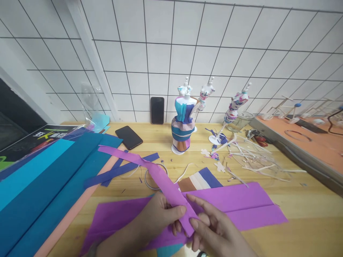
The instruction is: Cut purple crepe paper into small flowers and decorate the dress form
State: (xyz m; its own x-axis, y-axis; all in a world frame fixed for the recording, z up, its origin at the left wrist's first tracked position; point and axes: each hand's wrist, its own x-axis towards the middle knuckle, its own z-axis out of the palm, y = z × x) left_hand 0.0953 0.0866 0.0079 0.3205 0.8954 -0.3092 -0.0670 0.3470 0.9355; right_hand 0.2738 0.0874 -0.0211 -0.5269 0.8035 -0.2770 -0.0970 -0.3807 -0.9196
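My left hand (pixel 157 217) pinches the near end of a long purple paper strip (pixel 150 171), thumb on top. My right hand (pixel 214 228) grips the same end from the right, its fingers curled on the strip's tip. The strip runs away up and left across the wooden table (pixel 308 214). Under both hands lies a large purple paper sheet (pixel 241 203). Beyond stands a small mannequin (pixel 183 125) wrapped in blue, white, purple and brown paper bands.
Teal and blue paper sheets (pixel 45 185) cover the left side, with dark blue strips (pixel 125 169) beside them. Two black phones (pixel 129 137) (pixel 157 110) sit near the tiled wall. Two more small mannequins (pixel 235 105), a glass jar (pixel 241 121) and white paper scraps (pixel 254 157) lie at right.
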